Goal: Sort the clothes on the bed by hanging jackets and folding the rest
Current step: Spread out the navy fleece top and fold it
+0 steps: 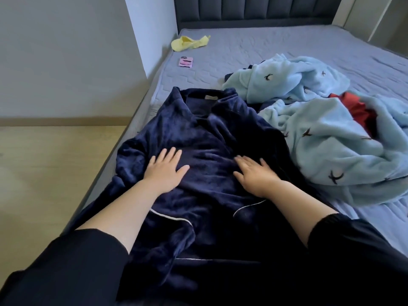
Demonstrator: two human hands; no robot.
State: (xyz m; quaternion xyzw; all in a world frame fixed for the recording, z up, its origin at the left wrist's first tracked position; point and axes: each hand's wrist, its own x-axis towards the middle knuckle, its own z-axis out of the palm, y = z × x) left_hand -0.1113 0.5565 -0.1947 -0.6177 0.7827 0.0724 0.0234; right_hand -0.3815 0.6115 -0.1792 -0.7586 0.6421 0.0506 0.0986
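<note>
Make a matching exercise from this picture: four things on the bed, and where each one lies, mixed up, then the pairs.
1 navy fleece top
2 yellow cloth
3 pink phone
4 red garment

A tucked in the light blue fleece
B under the left hand and right hand
C far corner, by the headboard
D between yellow cloth and navy fleece top

Pairs: 1-B, 2-C, 3-D, 4-A

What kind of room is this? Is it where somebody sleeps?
Most likely a bedroom. There is a quilted mattress with a padded headboard at its far end, and fuzzy clothes lie on it: a navy fleece top, pressed by the left hand and right hand, and light blue fleece clothes beside it.
</note>
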